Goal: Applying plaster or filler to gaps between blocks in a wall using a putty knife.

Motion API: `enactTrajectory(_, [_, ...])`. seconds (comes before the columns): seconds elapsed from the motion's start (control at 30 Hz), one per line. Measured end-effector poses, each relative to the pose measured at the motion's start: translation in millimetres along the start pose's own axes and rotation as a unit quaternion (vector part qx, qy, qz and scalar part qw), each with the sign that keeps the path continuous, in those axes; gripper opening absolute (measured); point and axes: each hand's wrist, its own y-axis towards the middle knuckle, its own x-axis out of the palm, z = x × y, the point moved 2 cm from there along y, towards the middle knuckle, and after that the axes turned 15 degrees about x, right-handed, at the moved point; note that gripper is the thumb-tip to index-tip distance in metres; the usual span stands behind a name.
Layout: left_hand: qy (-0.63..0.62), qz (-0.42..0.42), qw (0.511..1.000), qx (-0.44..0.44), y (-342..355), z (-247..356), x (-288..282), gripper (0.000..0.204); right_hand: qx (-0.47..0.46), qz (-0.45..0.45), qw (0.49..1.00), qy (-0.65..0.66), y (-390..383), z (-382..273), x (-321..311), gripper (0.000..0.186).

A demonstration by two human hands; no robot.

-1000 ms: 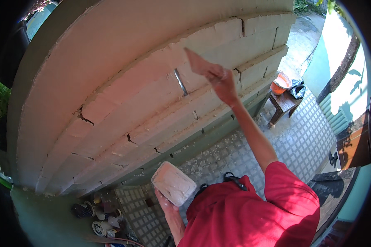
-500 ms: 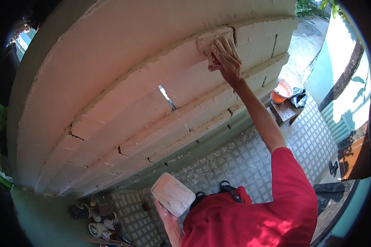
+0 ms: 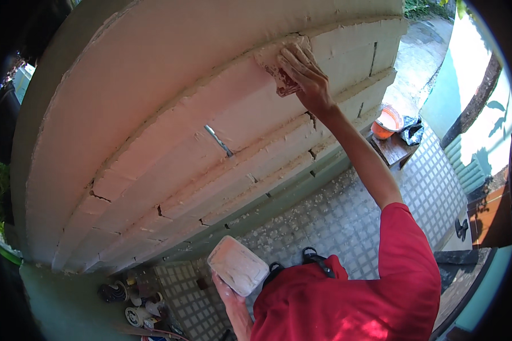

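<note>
- Right hand (image 3: 304, 77) is seen at 1 o'clock, arm stretched up, fingers laid flat and close together on a small pale trowel or float (image 3: 276, 59); the tool is pressed against the white moulded wall (image 3: 170, 74) on an upper ledge band.
- Grip on the tool's handle is hidden under the hand; only a reddish patch is visible below the fingers.
- Left hand (image 3: 224, 291) is seen at 6 o'clock, low by the body, fingers curled under a flat board loaded with white plaster (image 3: 238, 265); the board is held from below, tilted slightly.
- A metal rod or nail (image 3: 218, 141) is seen sticking from the wall at centre, well apart from both hands.
- Cracks are visible in the lower stepped bands at 8 o'clock.
- Orange bowl (image 3: 388, 121) is set on a small dark stool (image 3: 393, 149) at 3 o'clock, dark bag (image 3: 412, 132) just beside it.
- Tiled floor (image 3: 347, 219) below is speckled with white bits.
- Clutter of small cans (image 3: 133, 301) lies at 7 o'clock.
- Red shirt (image 3: 352, 290) fills 5 o'clock.
</note>
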Motion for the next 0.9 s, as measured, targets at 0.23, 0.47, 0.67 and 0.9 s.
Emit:
enactTrajectory(0.23, [-0.017,-0.033,0.999,-0.012,2.3,-7.2,0.0,0.053,0.033,-0.034,0.998,0.037,-51.0,2.9,-8.6,0.059])
enactTrajectory(0.47, [-0.018,-0.003,1.000,-0.021,0.0,-6.8,7.5,0.047,0.046,-0.002,0.998,0.038,7.7,-20.6,-14.1,0.057])
enactTrajectory(0.67, [-0.046,-0.019,0.999,-0.021,1.5,-9.0,12.6,0.049,0.048,-0.019,0.999,0.004,-49.5,0.0,-3.5,0.054])
enactTrajectory(0.9, [-0.008,-0.017,1.000,-0.015,12.1,-13.9,9.4,0.046,0.275,0.006,0.947,0.165,-54.0,-14.4,-33.8,0.045])
